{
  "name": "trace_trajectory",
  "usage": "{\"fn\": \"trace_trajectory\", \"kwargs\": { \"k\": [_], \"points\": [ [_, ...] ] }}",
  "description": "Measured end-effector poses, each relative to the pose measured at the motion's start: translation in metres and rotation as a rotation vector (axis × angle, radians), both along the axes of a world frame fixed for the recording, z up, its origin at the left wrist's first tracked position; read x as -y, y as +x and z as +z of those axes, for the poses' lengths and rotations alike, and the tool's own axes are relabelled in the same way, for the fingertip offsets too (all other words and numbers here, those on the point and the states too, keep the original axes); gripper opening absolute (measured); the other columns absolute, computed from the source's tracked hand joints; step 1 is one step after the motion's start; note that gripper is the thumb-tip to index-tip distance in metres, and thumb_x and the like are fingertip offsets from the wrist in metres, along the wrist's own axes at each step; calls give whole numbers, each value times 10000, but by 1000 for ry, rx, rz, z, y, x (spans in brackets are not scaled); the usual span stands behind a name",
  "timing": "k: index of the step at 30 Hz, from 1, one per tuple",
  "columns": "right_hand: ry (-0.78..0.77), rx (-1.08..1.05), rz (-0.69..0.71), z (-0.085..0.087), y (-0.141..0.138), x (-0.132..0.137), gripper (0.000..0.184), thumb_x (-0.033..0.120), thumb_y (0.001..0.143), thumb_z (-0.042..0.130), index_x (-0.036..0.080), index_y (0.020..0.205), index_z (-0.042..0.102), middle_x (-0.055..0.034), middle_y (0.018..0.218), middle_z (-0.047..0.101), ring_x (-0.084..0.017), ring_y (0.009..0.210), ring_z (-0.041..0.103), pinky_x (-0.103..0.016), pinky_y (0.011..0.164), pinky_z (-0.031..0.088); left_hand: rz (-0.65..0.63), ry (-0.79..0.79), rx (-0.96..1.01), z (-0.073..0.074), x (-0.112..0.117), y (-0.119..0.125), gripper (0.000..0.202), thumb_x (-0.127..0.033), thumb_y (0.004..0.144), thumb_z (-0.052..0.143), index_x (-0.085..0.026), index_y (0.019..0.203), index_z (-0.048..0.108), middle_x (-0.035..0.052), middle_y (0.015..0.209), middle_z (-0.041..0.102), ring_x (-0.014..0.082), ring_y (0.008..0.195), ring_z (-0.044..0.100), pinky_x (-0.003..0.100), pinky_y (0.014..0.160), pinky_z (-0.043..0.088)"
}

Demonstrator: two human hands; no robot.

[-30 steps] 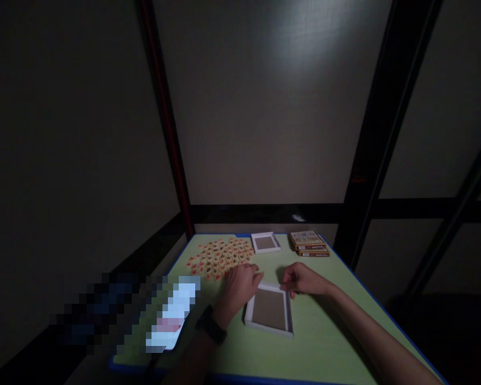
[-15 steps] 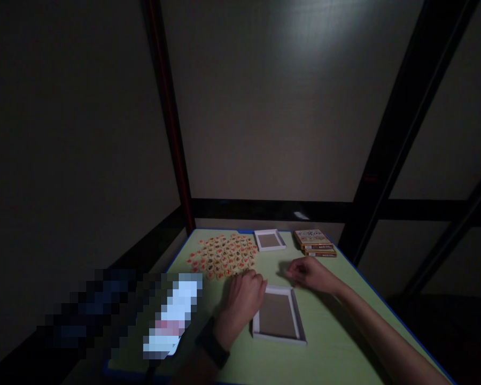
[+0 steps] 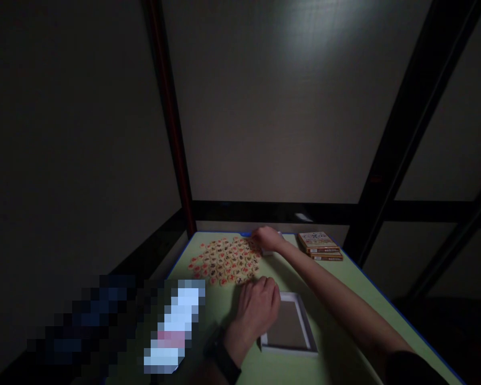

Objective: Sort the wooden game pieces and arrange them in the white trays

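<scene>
Round wooden Chinese chess pieces point(image 3: 226, 262) with red and black characters lie spread on the green table. My left hand point(image 3: 258, 305), a dark watch on its wrist, covers the upper left corner of a shallow white open box point(image 3: 291, 323). Its fingers are curled and closed, the fingertips hidden. My right hand point(image 3: 264, 238) stretches over to the far right edge of the pieces, beside a second white open box point(image 3: 268, 252) that it partly covers. Its fingers bend down and together; whatever they hold is hidden.
Stacked printed boxes point(image 3: 319, 246) sit at the far right of the table point(image 3: 288, 270). A bright phone-like screen point(image 3: 176, 326), pixelated, stands at the front left. Dark panelled walls point(image 3: 264, 133) rise behind the table.
My right hand has moved left and away from me, from above the right side of the near box to the far edge of the pieces. My left hand stays by the near box.
</scene>
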State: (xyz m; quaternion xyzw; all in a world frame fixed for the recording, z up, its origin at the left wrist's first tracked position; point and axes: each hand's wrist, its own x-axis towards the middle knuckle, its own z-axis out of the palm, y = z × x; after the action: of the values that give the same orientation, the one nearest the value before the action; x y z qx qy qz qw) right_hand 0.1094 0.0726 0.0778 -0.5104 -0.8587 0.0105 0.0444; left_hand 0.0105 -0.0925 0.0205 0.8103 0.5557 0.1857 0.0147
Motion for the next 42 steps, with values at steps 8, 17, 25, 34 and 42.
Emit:
{"fn": "trace_trajectory", "kwargs": {
  "k": [8,17,25,34,42],
  "points": [
    [-77,174,-74,-4,-29,-29,293,228,824,640,184,1089,758,-171,1162,719,-303,1043,690,-310,795,518,-13,-37,-33,-2,-2,2,283,-250,983,347,-200,976,626,76,989,694,218,894,668,341,827,482],
    [-82,250,13,-6,-37,-38,439,126,755,697,136,1194,683,-200,1174,706,-309,1048,687,-314,808,515,-8,-52,-31,0,0,4,268,-233,967,366,-188,1002,627,93,979,682,229,892,668,354,823,492],
    [-55,185,153,-5,-69,-40,305,190,883,575,151,1161,693,-148,1227,692,-245,1115,654,-240,831,478,-5,-51,-47,-4,-1,4,269,-227,962,381,-178,1029,637,107,999,679,232,897,667,356,810,511],
    [-116,236,117,-9,-89,-39,368,175,742,709,135,1106,737,-174,1136,726,-285,1024,697,-269,766,527,26,-69,-34,-8,-3,4,289,-232,958,370,-184,1051,639,103,1019,682,253,918,666,390,832,517],
    [-89,178,125,-4,-91,-32,425,96,737,692,115,1162,673,-194,1140,715,-290,1022,690,-272,763,512,76,-106,-22,-2,-4,2,281,-230,951,382,-177,1030,646,109,999,689,255,935,674,374,815,521]
  ]
}}
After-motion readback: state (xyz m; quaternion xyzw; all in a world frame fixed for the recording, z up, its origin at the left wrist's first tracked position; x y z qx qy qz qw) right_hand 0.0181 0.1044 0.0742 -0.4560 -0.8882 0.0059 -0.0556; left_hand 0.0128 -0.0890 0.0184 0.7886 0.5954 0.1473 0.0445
